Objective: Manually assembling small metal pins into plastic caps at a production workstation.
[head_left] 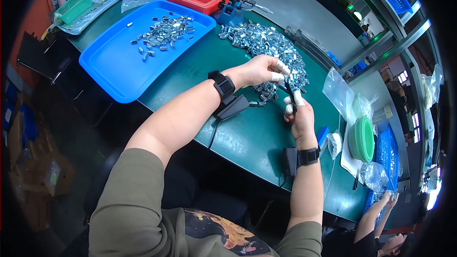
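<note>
A large heap of small shiny metal cylinders (pixel 271 43) lies on the green table, right under my hands. My left hand (pixel 257 71) reaches over the heap's near edge with thumb and fingers pinched. What it pinches is too small to make out. My right hand (pixel 301 116), a little nearer and to the right, grips a slim black tool (pixel 289 91) that points up toward the left fingertips. The tool's exact kind is unclear. White finger cots cover several fingertips on both hands. Left of the heap, a blue tray (pixel 107 74) holds a smaller scatter of similar metal pieces.
Behind the tray stand a red bin (pixel 193 0) and a blue device (pixel 231 14). A green basket (pixel 78 7) sits far left. On the right are a plastic bag (pixel 339 90), green bowls (pixel 362 139) and a blue basket (pixel 388 154), near a co-worker's hands (pixel 388 199).
</note>
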